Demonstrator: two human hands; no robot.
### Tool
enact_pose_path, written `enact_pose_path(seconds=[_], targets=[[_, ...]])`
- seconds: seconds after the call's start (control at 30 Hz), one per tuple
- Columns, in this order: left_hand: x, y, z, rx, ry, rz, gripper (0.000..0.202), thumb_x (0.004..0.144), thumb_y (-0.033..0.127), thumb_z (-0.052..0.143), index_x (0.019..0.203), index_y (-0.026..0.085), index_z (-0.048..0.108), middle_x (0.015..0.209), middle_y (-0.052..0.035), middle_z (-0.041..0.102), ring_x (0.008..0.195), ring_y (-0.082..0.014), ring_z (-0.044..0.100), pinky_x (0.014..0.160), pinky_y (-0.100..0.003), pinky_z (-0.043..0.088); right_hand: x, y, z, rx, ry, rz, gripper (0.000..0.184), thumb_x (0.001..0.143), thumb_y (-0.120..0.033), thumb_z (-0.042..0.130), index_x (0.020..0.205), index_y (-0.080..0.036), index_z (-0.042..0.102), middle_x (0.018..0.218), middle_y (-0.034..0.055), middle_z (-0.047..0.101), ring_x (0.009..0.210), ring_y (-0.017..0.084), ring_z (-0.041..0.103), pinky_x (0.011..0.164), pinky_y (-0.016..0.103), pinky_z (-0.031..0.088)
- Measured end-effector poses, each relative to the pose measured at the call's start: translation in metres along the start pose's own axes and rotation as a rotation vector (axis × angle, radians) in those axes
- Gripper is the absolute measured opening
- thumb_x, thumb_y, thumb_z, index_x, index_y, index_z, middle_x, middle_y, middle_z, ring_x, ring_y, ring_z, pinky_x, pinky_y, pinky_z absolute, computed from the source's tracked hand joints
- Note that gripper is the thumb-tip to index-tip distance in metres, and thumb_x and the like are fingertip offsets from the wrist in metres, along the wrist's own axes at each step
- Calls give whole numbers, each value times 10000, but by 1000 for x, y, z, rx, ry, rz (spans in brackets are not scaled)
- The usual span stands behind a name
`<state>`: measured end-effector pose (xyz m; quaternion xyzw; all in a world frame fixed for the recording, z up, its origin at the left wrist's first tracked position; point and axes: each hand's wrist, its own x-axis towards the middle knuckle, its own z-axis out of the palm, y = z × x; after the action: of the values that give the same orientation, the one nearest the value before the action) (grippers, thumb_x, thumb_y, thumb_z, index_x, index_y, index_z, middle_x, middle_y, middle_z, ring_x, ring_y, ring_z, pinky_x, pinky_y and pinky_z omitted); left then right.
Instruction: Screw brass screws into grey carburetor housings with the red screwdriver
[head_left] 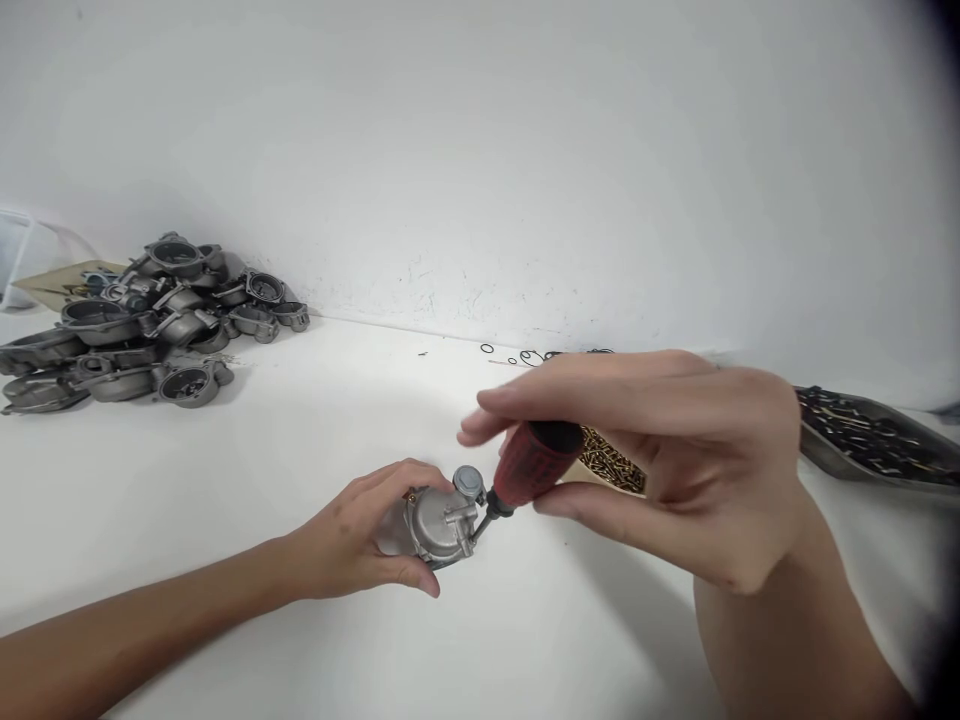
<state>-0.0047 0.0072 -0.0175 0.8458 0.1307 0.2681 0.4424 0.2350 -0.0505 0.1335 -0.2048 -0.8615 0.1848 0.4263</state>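
My left hand [375,530] is wrapped round a small grey metal carburetor bowl [436,522] on the white table, thumb at its near side and fingers over its far side. A brass-coloured screw [409,496] shows at the bowl's left edge. Between the thumb and fingers of my right hand [675,460] is a screwdriver [534,465] with a red and black handle. It slants down to the left, and its tip meets the right edge of the bowl. The exact point of contact is too small to make out.
Grey metal bowls [187,325] are piled at the left, by the wall. Brass screws [611,460] lie behind my right hand, partly hidden. A tray [832,460] of dark small parts stands at the right. Black rubber rings [530,357] lie along the back.
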Motion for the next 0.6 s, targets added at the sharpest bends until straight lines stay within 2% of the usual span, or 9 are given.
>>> enact_pose_path(seconds=[0.07,0.17,0.3,0.43,0.5,0.6], targets=[[0,-2,0,2,-1,3,640,801,481,824,1306,245,509,1250,-93,625,1058,-236,617,913,-336,496,0,0,-1,-8,21,-12,406,868,-79,746,1269,-113,687,979,79,745,786,131,723,737,245,657],[-1,-3,0,-2,-3,9,631,808,464,823,1310,251,507,1270,-97,613,1081,-240,617,935,-340,498,0,0,-3,-32,31,-30,419,765,-145,865,1158,-86,733,940,52,711,737,104,717,697,186,640],[-2,-2,0,24,-7,9,629,824,410,821,1333,257,485,1288,-100,603,1114,-241,609,960,-345,498,0,1,-3,7,11,-6,372,860,-37,734,1226,-98,706,998,78,748,773,120,722,696,210,644],[-2,-1,0,29,-11,29,625,831,401,815,1336,254,477,1309,-108,588,1146,-254,607,968,-361,511,3,2,-2,-43,68,-90,272,812,-142,825,1077,-132,764,885,49,733,697,113,705,599,186,615],[-1,-1,0,40,-10,47,624,842,399,804,1350,259,471,1372,-129,554,1211,-277,589,990,-380,512,3,2,-2,-47,47,-56,267,845,-151,792,1108,-137,755,1003,77,731,727,121,715,612,200,625],[-2,-2,-1,67,-10,59,632,848,391,799,1370,271,464,1480,-152,479,1332,-309,529,1061,-424,484,1,2,-4,-6,-6,26,341,906,-75,668,1241,-128,700,1138,119,726,796,151,730,691,271,658]])
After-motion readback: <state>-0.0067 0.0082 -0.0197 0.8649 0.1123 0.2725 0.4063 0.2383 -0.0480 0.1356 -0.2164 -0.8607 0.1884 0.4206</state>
